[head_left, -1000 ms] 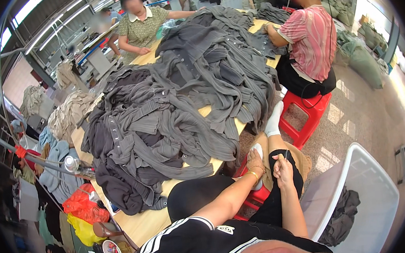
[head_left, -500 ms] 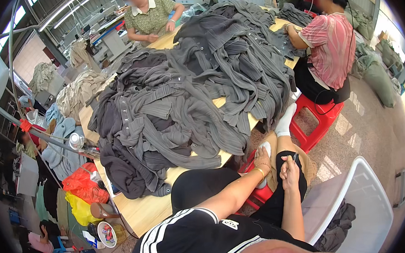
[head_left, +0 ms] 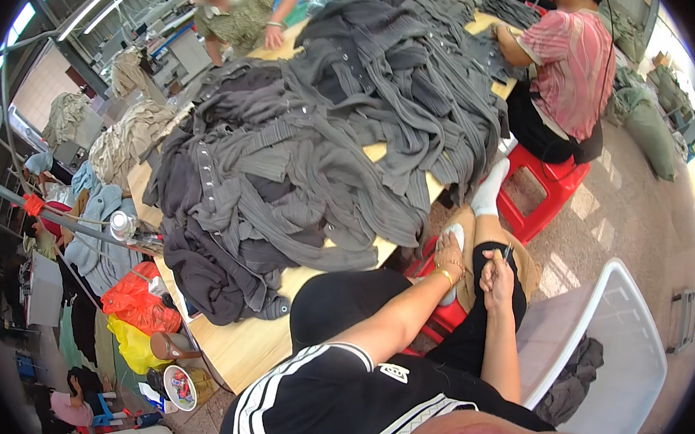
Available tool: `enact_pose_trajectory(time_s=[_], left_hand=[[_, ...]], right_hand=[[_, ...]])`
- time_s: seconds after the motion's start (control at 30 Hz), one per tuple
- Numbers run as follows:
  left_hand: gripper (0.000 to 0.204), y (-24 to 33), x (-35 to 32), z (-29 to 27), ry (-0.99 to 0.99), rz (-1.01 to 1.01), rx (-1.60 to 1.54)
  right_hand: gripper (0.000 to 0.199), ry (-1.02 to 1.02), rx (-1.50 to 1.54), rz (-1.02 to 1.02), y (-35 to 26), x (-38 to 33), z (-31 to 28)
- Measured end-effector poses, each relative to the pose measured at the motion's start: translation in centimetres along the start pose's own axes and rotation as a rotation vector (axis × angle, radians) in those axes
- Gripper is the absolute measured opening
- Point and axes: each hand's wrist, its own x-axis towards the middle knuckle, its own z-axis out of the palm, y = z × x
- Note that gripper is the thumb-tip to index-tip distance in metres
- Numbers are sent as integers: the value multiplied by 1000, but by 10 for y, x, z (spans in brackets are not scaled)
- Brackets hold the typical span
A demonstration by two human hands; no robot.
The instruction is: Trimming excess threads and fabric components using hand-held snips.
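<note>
Low in front of me, my left hand [head_left: 449, 259] lies on a foot in a white sock [head_left: 456, 232], its fingers laid along the sock. A thin bracelet circles that wrist. My right hand [head_left: 497, 283] is closed and raised over my dark-trousered leg. From the top of that fist sticks a small pointed tool [head_left: 508, 250]; most of it is hidden by the fingers. Ahead of both hands, a big heap of grey ribbed knit garments [head_left: 279, 173] with metal snaps or buttons covers much of the wooden table [head_left: 240, 352].
A white plastic bin [head_left: 618, 334] with grey cloth inside stands at my right. One co-worker in pink [head_left: 569, 77] sits on a red stool [head_left: 550, 193]; another in patterned green [head_left: 238, 17] is across the table. Red bags [head_left: 142, 302] and a small bucket [head_left: 181, 389] are at left.
The view has tilted a little, so the table sits higher in it. The co-worker across the table has moved a hand to the right. My hands keep nearly the same pose.
</note>
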Motion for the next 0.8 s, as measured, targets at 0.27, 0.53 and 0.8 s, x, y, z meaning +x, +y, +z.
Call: enact_pose_trajectory(time_s=[0.27,0.53,0.8], left_hand=[[82,-10,10,-1,-1,-107,-20],[61,-1,1,-24,-183,-45,-14],[63,1,8,-14,-160,-157,-69]], right_hand=[[33,-44,-42,-2,-2,-1,9],[34,-20,-50,-1,3,1,3],[29,-32,-19,11,0,-3,6]])
